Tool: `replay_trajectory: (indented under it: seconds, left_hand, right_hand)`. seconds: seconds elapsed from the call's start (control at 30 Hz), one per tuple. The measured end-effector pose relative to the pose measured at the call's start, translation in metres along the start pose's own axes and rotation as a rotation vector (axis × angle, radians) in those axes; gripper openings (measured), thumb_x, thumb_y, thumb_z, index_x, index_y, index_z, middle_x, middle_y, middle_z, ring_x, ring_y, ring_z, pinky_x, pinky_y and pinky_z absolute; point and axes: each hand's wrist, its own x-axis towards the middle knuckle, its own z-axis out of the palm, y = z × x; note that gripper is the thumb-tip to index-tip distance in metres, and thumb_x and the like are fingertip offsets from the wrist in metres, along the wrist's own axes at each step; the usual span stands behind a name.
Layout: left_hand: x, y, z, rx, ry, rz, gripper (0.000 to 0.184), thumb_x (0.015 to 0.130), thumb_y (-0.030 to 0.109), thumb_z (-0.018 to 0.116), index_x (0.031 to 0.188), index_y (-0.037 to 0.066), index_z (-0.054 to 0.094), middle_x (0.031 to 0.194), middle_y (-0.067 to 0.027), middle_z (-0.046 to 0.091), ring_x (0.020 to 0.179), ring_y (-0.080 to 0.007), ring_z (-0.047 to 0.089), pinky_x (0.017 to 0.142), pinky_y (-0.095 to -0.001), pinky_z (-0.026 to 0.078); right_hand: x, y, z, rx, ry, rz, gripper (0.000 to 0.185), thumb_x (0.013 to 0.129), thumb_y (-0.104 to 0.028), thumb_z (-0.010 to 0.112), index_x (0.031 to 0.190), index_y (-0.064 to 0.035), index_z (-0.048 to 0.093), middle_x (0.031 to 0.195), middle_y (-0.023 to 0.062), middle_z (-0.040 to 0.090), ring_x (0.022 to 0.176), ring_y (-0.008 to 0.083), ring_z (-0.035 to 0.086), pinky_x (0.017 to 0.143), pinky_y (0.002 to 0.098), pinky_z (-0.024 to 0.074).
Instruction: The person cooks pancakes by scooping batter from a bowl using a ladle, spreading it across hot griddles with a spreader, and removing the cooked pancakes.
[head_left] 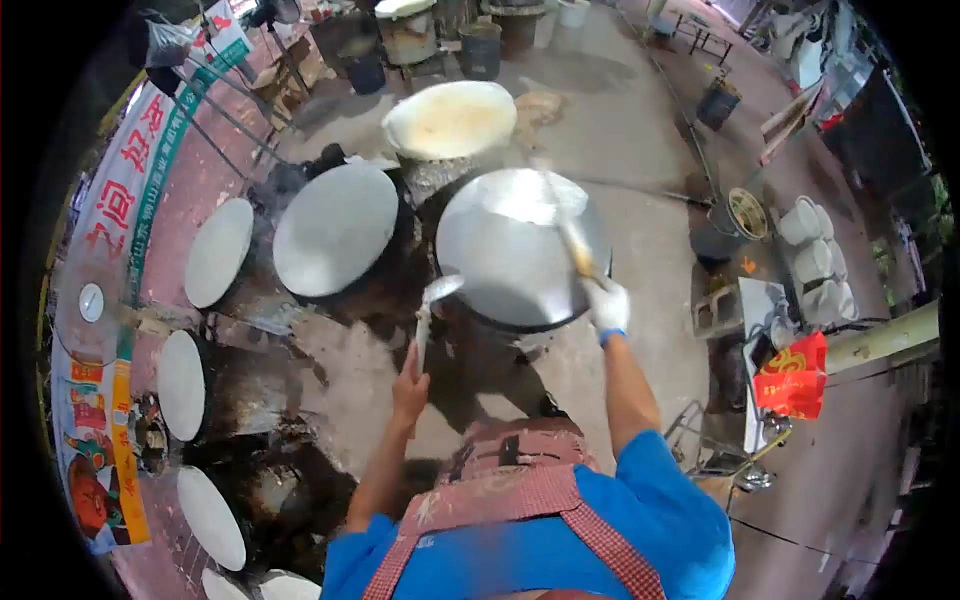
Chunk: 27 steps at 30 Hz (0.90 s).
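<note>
My left hand (410,392) is bare and closed round the handle of a ladle (424,325), whose bowl is at the left edge of a large round metal lid (510,255). On my right hand (606,303) is a white glove with a blue cuff. It grips the light wooden handle of a brush-like tool (573,235), held over the right part of the metal lid. The tool's far end is blurred, and I cannot tell whether it touches the surface.
Several round pale lids, one of them large (335,230), stand on the left. A yellowish-white oval basin (450,120) is beyond the metal lid. At the right are a bucket (742,215), stacked white containers (815,260) and a red bag (793,378).
</note>
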Motion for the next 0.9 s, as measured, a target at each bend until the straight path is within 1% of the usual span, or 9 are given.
replay_trajectory:
  seconds: [0.03, 0.13, 0.23, 0.27, 0.4, 0.53, 0.63, 0.7, 0.9]
  left_hand:
    - [0.008, 0.001, -0.003, 0.034, 0.032, 0.055, 0.066, 0.077, 0.009, 0.051, 0.138, 0.022, 0.031, 0.116, -0.0168, 0.055, 0.091, -0.0303, 0.060, 0.075, -0.0344, 0.046]
    - [-0.001, 0.007, -0.001, 0.122, -0.003, 0.001, 0.067, 0.076, 0.003, 0.048, 0.139, 0.017, 0.031, 0.129, -0.0147, 0.048, 0.092, -0.0207, 0.058, 0.079, -0.0326, 0.046]
    - [0.000, 0.016, 0.002, -0.007, -0.058, -0.208, 0.067, 0.075, 0.003, 0.047, 0.139, 0.015, 0.029, 0.122, -0.0124, 0.054, 0.080, -0.0207, 0.061, 0.071, -0.0316, 0.048]
    - [0.001, -0.002, 0.006, 0.100, -0.035, -0.156, 0.066, 0.076, 0.004, 0.048, 0.139, 0.015, 0.030, 0.103, -0.0080, 0.063, 0.056, -0.0178, 0.057, 0.053, -0.0280, 0.047]
    - [-0.001, -0.042, 0.032, 0.166, 0.273, 0.254, 0.066, 0.076, 0.006, 0.049, 0.139, 0.017, 0.030, 0.081, -0.0071, 0.061, 0.041, -0.0126, 0.045, 0.039, -0.0262, 0.040]
    - [-0.023, 0.026, 0.026, -0.126, 0.075, -0.421, 0.067, 0.074, 0.007, 0.053, 0.137, 0.013, 0.030, 0.104, -0.0140, 0.054, 0.077, -0.0233, 0.055, 0.065, -0.0321, 0.045]
    - [-0.062, -0.042, 0.037, -0.073, 0.110, -0.339, 0.067, 0.077, 0.006, 0.053, 0.138, 0.016, 0.027, 0.078, -0.0069, 0.048, 0.058, -0.0169, 0.048, 0.050, -0.0293, 0.040]
    - [-0.062, -0.057, 0.041, -0.154, 0.131, -0.315, 0.067, 0.079, 0.005, 0.053, 0.138, 0.018, 0.026, 0.057, -0.0015, 0.045, 0.040, -0.0111, 0.041, 0.035, -0.0265, 0.035]
    - [-0.078, 0.060, 0.037, -0.620, 0.179, -0.786, 0.057, 0.078, 0.005, 0.056, 0.129, 0.012, 0.034, 0.058, -0.0023, 0.045, 0.039, -0.0127, 0.042, 0.033, -0.0272, 0.035]
  right_hand:
    - [-0.005, -0.007, -0.015, 0.047, 0.057, 0.280, 0.030, 0.078, -0.023, 0.063, 0.099, -0.0014, 0.066, 0.082, 0.0110, 0.067, 0.070, 0.0137, 0.063, 0.065, 0.0279, 0.0489]
    - [-0.017, 0.024, 0.028, -0.398, -0.089, -0.213, 0.030, 0.078, -0.019, 0.064, 0.101, -0.0003, 0.065, 0.088, 0.0097, 0.066, 0.078, 0.0172, 0.060, 0.076, 0.0301, 0.0472]
    - [0.006, 0.032, 0.065, 0.123, -0.264, -0.013, 0.037, 0.072, -0.017, 0.069, 0.103, 0.0030, 0.064, 0.088, 0.0078, 0.066, 0.075, 0.0158, 0.058, 0.070, 0.0279, 0.0470]
    - [0.011, 0.008, 0.037, 0.163, -0.304, 0.119, 0.035, 0.072, -0.016, 0.069, 0.102, 0.0021, 0.064, 0.082, 0.0069, 0.065, 0.068, 0.0138, 0.057, 0.063, 0.0264, 0.0457]
    - [0.037, -0.011, -0.033, 0.293, -0.191, 0.267, 0.028, 0.075, -0.013, 0.066, 0.098, 0.0010, 0.065, 0.066, 0.0031, 0.060, 0.052, 0.0087, 0.050, 0.048, 0.0224, 0.0396]
    - [0.045, 0.037, 0.013, 0.328, -0.390, 0.295, 0.027, 0.075, -0.017, 0.067, 0.097, -0.0019, 0.066, 0.063, 0.0019, 0.058, 0.047, 0.0091, 0.047, 0.042, 0.0234, 0.0350]
    - [0.060, -0.041, -0.057, 0.034, -0.495, 0.469, 0.030, 0.075, -0.017, 0.067, 0.101, -0.0020, 0.065, 0.063, 0.0014, 0.059, 0.044, 0.0081, 0.045, 0.037, 0.0246, 0.0332]
    - [0.110, 0.015, -0.060, 0.366, -0.310, 0.351, 0.027, 0.072, -0.022, 0.069, 0.092, -0.0031, 0.066, 0.064, 0.0010, 0.058, 0.049, 0.0098, 0.048, 0.042, 0.0226, 0.0356]
    - [0.086, -0.027, -0.049, 0.134, -0.770, 0.572, 0.027, 0.076, -0.025, 0.065, 0.094, -0.0041, 0.066, 0.051, 0.0016, 0.049, 0.034, 0.0091, 0.038, 0.031, 0.0242, 0.0255]
